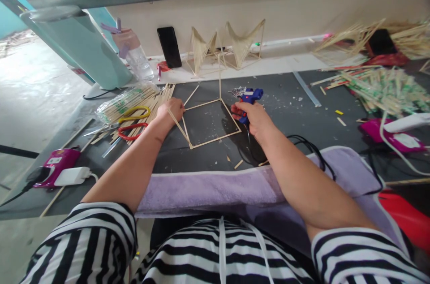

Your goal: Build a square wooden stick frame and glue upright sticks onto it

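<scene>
Bamboo stick frame [211, 124] lies flat on the dark table [295, 114]; left hand [170, 111] pinches a loose stick [178, 126] against its corner, steadying it; right hand [252, 116] grips the blue glue gun [248, 98], nozzle toward the joint.

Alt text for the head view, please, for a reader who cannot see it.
A person's left hand holds a stick at a square stick frame on a dark mat, while the right hand grips a blue glue gun. Scissors lie on bundled sticks at left.
</scene>
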Motion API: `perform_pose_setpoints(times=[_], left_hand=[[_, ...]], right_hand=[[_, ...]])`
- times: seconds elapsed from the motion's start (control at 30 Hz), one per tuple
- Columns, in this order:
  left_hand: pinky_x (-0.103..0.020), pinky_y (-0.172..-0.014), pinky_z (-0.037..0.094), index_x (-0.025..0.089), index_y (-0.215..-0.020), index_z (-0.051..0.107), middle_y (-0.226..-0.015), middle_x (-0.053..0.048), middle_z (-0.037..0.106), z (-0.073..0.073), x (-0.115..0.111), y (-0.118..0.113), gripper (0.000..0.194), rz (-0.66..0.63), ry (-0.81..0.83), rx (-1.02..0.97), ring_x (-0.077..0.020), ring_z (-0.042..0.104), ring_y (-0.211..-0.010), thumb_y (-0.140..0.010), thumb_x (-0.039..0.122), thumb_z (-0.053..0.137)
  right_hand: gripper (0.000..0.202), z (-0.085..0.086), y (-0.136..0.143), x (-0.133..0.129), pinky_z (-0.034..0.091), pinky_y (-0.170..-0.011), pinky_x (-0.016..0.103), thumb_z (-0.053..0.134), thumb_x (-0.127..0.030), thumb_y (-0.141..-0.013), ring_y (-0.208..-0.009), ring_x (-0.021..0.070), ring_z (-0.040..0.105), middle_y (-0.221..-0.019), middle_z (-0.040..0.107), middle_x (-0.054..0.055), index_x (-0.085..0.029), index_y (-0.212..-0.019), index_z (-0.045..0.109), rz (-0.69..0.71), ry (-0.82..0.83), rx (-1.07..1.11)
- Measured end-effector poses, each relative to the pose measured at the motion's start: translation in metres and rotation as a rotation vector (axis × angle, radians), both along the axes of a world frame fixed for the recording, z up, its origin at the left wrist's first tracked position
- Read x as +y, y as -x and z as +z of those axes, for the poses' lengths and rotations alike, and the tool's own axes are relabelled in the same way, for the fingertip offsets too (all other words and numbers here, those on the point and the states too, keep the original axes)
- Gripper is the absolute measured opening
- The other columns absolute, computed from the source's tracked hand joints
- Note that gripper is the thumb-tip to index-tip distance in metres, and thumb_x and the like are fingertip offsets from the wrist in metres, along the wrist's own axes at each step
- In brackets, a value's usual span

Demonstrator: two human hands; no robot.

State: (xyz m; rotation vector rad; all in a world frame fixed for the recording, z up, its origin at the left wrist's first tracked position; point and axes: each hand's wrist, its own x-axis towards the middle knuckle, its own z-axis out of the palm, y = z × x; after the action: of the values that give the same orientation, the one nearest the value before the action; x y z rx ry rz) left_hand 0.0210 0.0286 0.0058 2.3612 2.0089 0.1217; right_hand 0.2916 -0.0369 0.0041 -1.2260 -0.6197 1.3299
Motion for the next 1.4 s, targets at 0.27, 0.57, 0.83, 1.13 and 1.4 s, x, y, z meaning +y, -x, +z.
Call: perform_pose_setpoints(times=[0.27,0.57,0.83,1.13,1.4], left_hand=[[-0.032,-0.084,0.051,0.021,-0.093,0.071,-0.113,-0.009,0.07,0.012,-0.008,-0.005,0.017,-0.058,0.041,0.085,-0.0251,0.065,-0.107,-0.089,0.027,0.056],[-0.032,-0.083,0.049,0.02,-0.098,0.07,-0.116,-0.01,0.069,0.019,-0.013,0.002,0.019,-0.099,0.06,0.123,-0.0257,0.065,-0.108,-0.09,0.026,0.054],[-0.03,-0.078,0.046,0.022,-0.097,0.071,-0.112,-0.007,0.07,0.014,-0.004,0.029,0.019,-0.177,0.034,0.128,-0.024,0.066,-0.102,-0.088,0.029,0.055],[-0.031,-0.084,0.047,0.021,-0.097,0.07,-0.107,-0.007,0.07,0.011,-0.005,0.031,0.022,-0.255,0.043,0.069,-0.0227,0.065,-0.102,-0.085,0.03,0.053],[-0.031,-0.089,0.048,0.019,-0.093,0.072,-0.1,-0.007,0.069,0.011,-0.008,0.027,0.022,-0.312,0.042,0.002,-0.0223,0.064,-0.101,-0.084,0.029,0.054]], right_hand=[[0.009,-0.008,-0.002,0.004,0.057,-0.054,0.022,0.066,-0.013,-0.078,-0.066,0.0118,0.066,-0.07,0.069,0.0,-0.019,-0.08,0.06,0.012,-0.034,0.022],[0.011,-0.004,-0.001,-0.002,0.062,-0.063,0.029,0.068,-0.015,-0.076,-0.075,0.0134,0.066,-0.075,0.068,-0.001,-0.02,-0.082,0.06,0.057,-0.029,0.028],[0.015,0.005,0.015,-0.023,0.063,-0.067,0.036,0.071,-0.018,-0.073,-0.08,0.0164,0.067,-0.076,0.068,-0.001,-0.02,-0.083,0.061,0.141,-0.057,0.044],[0.009,0.012,0.017,-0.031,0.065,-0.072,0.035,0.067,-0.017,-0.077,-0.075,0.0131,0.066,-0.079,0.068,-0.002,-0.02,-0.084,0.062,0.001,0.094,0.116],[0.016,0.016,0.017,-0.032,0.061,-0.054,0.029,0.068,-0.019,-0.076,-0.064,0.0134,0.065,-0.08,0.066,-0.002,-0.022,-0.088,0.06,-0.02,0.12,0.002]])
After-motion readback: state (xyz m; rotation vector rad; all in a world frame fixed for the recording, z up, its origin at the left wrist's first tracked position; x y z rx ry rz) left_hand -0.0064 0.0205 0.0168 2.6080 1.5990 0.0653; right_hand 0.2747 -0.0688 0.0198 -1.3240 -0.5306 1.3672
